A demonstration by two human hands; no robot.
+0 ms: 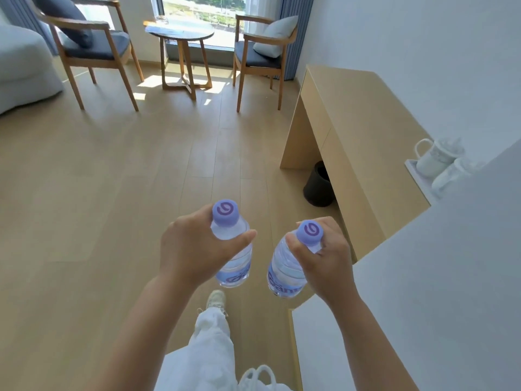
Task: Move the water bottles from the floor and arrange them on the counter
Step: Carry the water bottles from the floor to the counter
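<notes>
I hold two clear water bottles with purple caps above the wooden floor. My left hand point(191, 249) grips the shoulder of the left water bottle point(235, 266), which stands upright. My right hand point(324, 263) grips the neck of the right water bottle point(284, 275), which tilts to the left at its base. The two bottles hang side by side without touching. To the right runs the wooden counter point(363, 131) along the white wall.
A white tray with white mugs point(439, 159) rests at the counter's near end. A black bin point(318, 184) stands under the counter. Two wooden chairs point(262, 60) and a round table point(180, 38) are by the window. A white surface point(423, 292) fills the near right.
</notes>
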